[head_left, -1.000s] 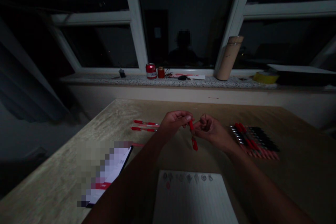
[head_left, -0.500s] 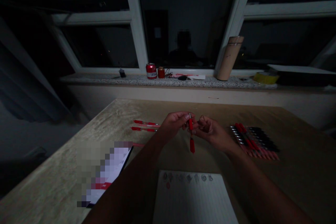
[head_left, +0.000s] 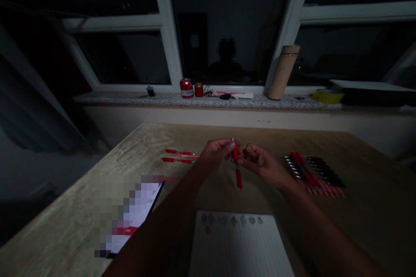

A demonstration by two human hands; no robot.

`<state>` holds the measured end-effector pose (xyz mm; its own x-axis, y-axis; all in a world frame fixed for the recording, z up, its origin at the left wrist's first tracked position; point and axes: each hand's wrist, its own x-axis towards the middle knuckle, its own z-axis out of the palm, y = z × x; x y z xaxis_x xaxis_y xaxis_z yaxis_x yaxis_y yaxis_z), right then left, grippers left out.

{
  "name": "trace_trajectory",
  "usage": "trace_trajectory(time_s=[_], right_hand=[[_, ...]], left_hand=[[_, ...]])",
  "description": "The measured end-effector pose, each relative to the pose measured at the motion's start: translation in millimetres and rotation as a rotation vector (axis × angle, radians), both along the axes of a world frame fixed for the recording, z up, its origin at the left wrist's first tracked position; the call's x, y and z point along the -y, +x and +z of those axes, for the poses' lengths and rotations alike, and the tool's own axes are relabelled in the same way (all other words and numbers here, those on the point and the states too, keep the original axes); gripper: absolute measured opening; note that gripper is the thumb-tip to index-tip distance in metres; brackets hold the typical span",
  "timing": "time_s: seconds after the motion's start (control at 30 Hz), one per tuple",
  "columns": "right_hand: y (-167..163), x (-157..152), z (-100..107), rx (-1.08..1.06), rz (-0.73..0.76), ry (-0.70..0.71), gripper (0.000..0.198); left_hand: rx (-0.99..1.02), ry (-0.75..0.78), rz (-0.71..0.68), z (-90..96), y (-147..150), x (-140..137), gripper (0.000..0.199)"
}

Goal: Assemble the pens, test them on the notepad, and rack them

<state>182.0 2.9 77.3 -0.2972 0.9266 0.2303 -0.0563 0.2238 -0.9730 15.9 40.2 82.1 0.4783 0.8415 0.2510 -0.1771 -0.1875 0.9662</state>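
Over the table, a red pen [head_left: 238, 178] hangs nearly upright, its red lower end pointing down. My left hand [head_left: 215, 152] is closed around the upper part, thumb near the silver tip at the top. From the other side my right hand [head_left: 262, 163] has its fingers curled, and the thumb and a finger meet the middle of the pen. Below them lies a lined notepad [head_left: 238, 246] with a row of small dark drawings and one red mark. Several red pens [head_left: 177, 160] lie left of my left hand, partly hidden by the forearm.
A row of pens [head_left: 315, 173], black and red, lies at the right. At the left is a tablet-like screen [head_left: 139, 212], partly blurred out. Along the windowsill [head_left: 130, 100] stand a red can [head_left: 186, 88], a small jar [head_left: 199, 90], a tan flask [head_left: 283, 72] and yellow tape [head_left: 327, 96].
The pen has tilted slightly, its lower end shifting a little to the right and its top to the left. Both hands stay in nearly the same place on it.
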Motion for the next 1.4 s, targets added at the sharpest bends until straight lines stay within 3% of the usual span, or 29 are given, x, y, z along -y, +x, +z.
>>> trace_trajectory(time_s=[0.23, 0.6, 1.1, 1.27, 1.4], right_hand=[[-2.9, -1.4, -4.1, -0.016, 0.043, -0.047, 0.033], [-4.2, -2.3, -5.9, 0.131, -0.088, -0.078, 0.024], [-3.0, 0.4, -1.9, 0.108, 0.1, -0.016, 0.028], [-4.6, 0.9, -0.4, 0.122, 0.06, -0.026, 0.026], [-6.7, 1.4, 0.3, 0.185, -0.071, -0.045, 0.025]], left_hand=[[-0.016, 0.043, 0.068, 2.1, 2.5, 3.4, 0.039], [-0.035, 0.048, 0.07, -1.7, 3.3, 1.6, 0.036], [0.007, 0.017, 0.046, -0.8, 2.4, 2.1, 0.036], [0.017, 0.039, 0.093, 5.1, 4.6, 7.0, 0.036], [-0.009, 0.075, 0.123, 5.6, 4.4, 6.6, 0.036]])
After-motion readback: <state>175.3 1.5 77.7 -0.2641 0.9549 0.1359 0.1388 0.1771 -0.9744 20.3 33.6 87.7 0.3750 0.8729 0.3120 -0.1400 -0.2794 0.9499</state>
